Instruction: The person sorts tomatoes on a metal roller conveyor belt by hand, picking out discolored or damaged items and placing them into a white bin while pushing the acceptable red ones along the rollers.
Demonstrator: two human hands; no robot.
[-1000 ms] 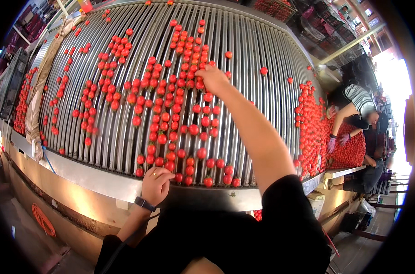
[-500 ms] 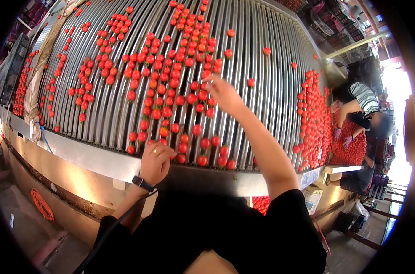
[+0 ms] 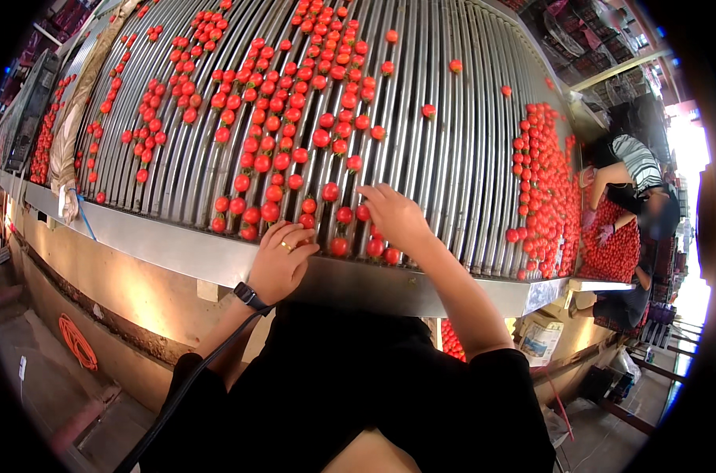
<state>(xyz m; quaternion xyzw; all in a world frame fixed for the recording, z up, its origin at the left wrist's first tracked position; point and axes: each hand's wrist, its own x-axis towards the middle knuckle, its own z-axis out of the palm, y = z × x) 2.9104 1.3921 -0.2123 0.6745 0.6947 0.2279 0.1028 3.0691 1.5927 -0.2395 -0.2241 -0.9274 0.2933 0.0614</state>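
Red tomatoes (image 3: 330,191) lie in loose rows along the metal rollers (image 3: 460,189) of a wide sorting table. At the near edge, my left hand (image 3: 279,260), wearing a ring and a dark wristwatch (image 3: 249,295), rests with loosely bent, parted fingers beside several tomatoes. Its fingertips are close to a tomato (image 3: 307,221). To its right, my right hand (image 3: 397,217) reaches over the rollers, fingers loosely bent and apart. A tomato (image 3: 363,212) sits by its fingertips, and others lie partly under the hand. No tomato shows in either grip.
A dense mass of tomatoes (image 3: 543,189) fills the table's right side. Beyond it, a person (image 3: 638,169) in a striped top bends over a tomato-filled container (image 3: 610,252). A metal rim (image 3: 161,244) borders the near side. Coiled orange hose (image 3: 76,343) hangs at lower left.
My right hand has come back toward me, from mid-table to near the front edge. My left hand has shifted slightly right. Several tomatoes near my hands lie closer to the near edge.
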